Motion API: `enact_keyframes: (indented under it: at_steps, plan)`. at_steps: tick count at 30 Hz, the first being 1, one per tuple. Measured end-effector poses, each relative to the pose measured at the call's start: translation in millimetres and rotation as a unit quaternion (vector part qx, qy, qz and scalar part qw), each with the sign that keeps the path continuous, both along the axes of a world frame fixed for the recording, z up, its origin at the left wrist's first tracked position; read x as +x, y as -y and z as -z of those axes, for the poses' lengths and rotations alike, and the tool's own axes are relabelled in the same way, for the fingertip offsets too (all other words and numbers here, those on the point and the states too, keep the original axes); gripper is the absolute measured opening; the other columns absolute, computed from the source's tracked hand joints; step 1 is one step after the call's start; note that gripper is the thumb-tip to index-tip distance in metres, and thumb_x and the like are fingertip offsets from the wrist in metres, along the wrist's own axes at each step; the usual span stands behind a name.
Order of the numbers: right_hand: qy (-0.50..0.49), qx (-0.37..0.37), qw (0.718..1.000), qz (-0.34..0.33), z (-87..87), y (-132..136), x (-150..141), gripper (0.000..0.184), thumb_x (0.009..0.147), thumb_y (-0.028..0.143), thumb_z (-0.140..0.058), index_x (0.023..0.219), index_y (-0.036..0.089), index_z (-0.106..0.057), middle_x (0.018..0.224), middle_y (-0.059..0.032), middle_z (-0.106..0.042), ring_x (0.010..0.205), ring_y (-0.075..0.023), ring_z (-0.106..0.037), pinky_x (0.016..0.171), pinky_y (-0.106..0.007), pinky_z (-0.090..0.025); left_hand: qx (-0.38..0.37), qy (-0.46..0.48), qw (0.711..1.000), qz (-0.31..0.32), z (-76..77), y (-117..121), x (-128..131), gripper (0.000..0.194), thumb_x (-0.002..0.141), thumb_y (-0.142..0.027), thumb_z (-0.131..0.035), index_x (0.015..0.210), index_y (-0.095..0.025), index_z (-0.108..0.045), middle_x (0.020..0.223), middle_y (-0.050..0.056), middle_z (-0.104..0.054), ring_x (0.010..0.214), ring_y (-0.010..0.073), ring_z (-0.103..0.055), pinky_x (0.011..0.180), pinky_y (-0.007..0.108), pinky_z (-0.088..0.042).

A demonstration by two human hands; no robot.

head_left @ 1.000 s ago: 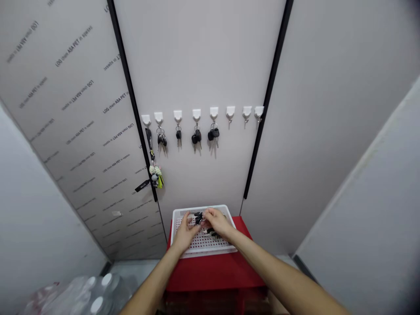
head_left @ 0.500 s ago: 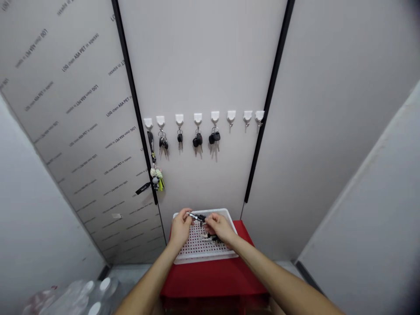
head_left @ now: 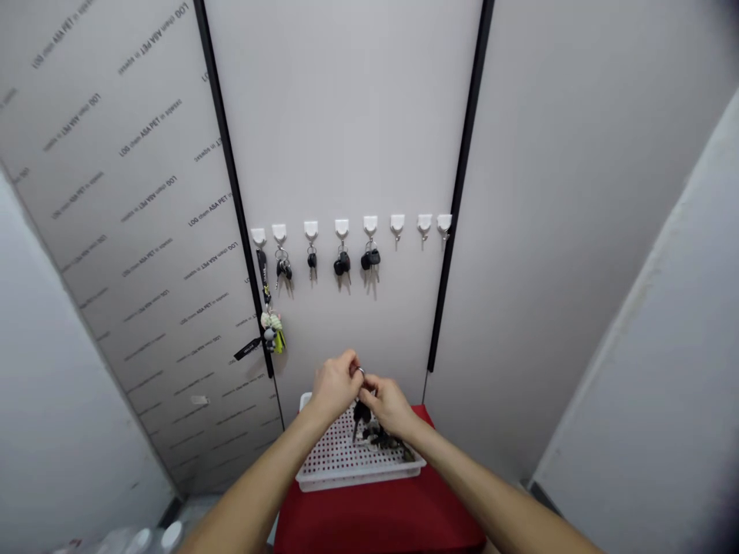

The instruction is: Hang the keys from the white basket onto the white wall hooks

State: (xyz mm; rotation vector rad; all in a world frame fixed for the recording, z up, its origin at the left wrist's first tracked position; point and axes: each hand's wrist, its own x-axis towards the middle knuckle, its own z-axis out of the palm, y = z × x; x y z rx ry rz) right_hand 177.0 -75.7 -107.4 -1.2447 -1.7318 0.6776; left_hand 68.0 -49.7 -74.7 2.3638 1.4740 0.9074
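Note:
Both my hands are raised over the white basket (head_left: pixel 332 462), fingertips close together. My left hand (head_left: pixel 336 387) is closed in a pinch on a metal key ring (head_left: pixel 361 372). From below the fingers hang black-headed keys (head_left: pixel 360 414). My right hand (head_left: pixel 389 404) is also closed, its thumb and fingers at the lower side of the same ring; its exact grip is partly hidden. Beneath the right hand, more keys (head_left: pixel 384 440) lie in the basket, overlapping each other.
White hooks (head_left: pixel 397 223) line the wall; several on the left hold key bunches (head_left: pixel 342 263), and a lanyard with charms (head_left: pixel 271 331) hangs leftmost. Three hooks on the right carry nothing. A red-covered stand (head_left: pixel 369 512) supports the basket. Bottles (head_left: pixel 172 535) stand at lower left.
My hands have come together, the left moving right and turning over. The keys, earlier held stretched between both hands, now hang down from the ring. The camera view has tilted up slightly.

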Motion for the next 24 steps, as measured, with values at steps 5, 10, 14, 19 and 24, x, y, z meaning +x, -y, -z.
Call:
enact_keyframes:
  at_steps: [5,10,14,19,24]
  plan:
    - [-0.062,0.019,0.998,0.014,-21.8,-13,18,0.022,0.067,0.029,-0.038,0.062,0.013,-0.052,0.054,0.0023,-0.049,0.051,-0.0075,-0.042,0.05,-0.018,-0.034,-0.07,0.218,0.97,0.084,-10.8,-4,15,0.02,0.062,-0.018,-0.044,0.081,-0.015,-0.046,0.073,0.001,-0.055,0.063,0.008,-0.049,0.057,0.02,-0.037]
    - [-0.173,0.021,0.983,0.051,-79.6,-32,36,0.03,0.065,0.04,-0.038,0.064,0.012,-0.051,0.051,0.0012,-0.049,0.046,-0.0063,-0.041,0.043,-0.018,-0.032,-0.194,0.384,0.883,0.186,-22.4,-19,40,0.031,0.062,-0.01,-0.046,0.093,-0.013,-0.041,0.086,0.006,-0.055,0.077,0.0091,-0.05,0.066,0.02,-0.039]
    - [-0.254,0.05,0.964,0.056,-120.8,-52,49,0.031,0.064,0.042,-0.04,0.064,0.012,-0.048,0.049,0.0032,-0.046,0.042,-0.0037,-0.039,0.042,-0.016,-0.031,-0.191,0.399,0.884,0.15,-45.5,-34,62,0.021,0.067,-0.013,-0.039,0.088,-0.012,-0.043,0.067,0.001,-0.055,0.057,0.0059,-0.05,0.054,0.018,-0.038]
    - [-0.29,0.09,0.95,0.07,-158.8,-75,64,0.026,0.067,0.037,-0.041,0.06,0.012,-0.046,0.047,0.0041,-0.045,0.039,-0.002,-0.038,0.041,-0.015,-0.03,-0.103,0.384,0.906,0.148,-80.4,-45,80,0.023,0.063,-0.009,-0.041,0.085,-0.013,-0.046,0.067,0.001,-0.053,0.056,0.0054,-0.048,0.053,0.017,-0.038]
    - [-0.277,0.063,0.953,0.104,-175.6,-87,65,0.024,0.071,0.029,-0.038,0.055,0.012,-0.045,0.042,0.0034,-0.045,0.036,-0.0026,-0.037,0.04,-0.015,-0.031,-0.046,0.338,0.932,0.121,-93.7,-44,83,0.025,0.061,-0.007,-0.043,0.085,-0.014,-0.048,0.076,0.003,-0.054,0.064,0.0078,-0.049,0.062,0.021,-0.04]
